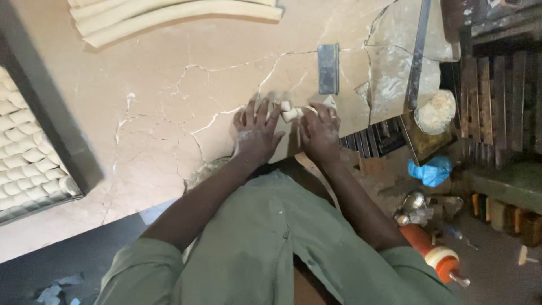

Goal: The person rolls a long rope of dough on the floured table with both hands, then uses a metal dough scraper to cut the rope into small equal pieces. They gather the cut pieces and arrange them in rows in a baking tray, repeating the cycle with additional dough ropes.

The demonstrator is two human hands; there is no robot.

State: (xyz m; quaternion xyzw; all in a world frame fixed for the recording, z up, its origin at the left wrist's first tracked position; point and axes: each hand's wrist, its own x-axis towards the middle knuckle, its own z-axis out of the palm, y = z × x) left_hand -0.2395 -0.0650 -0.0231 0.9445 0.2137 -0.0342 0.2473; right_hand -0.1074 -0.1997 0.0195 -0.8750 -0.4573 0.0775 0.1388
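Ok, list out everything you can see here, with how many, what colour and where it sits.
Small pale dough pieces: a few, cream, between the fingertips of both hands.
Long rolled dough ropes: several, cream, top of the table.
Cracked stone worktop: one, beige, centre.
Flat metal scraper: one, grey, beyond the hands.
Dark tray of cut dough pieces: one, cream rows, left edge.
Round dough lump: one, off-white, right of the worktop.
Blue crumpled bag: one, on the floor at right.
Orange cylinder: one, lower right.
Left hand: floured, flat on the worktop.
Right hand: floured, touching the pieces.
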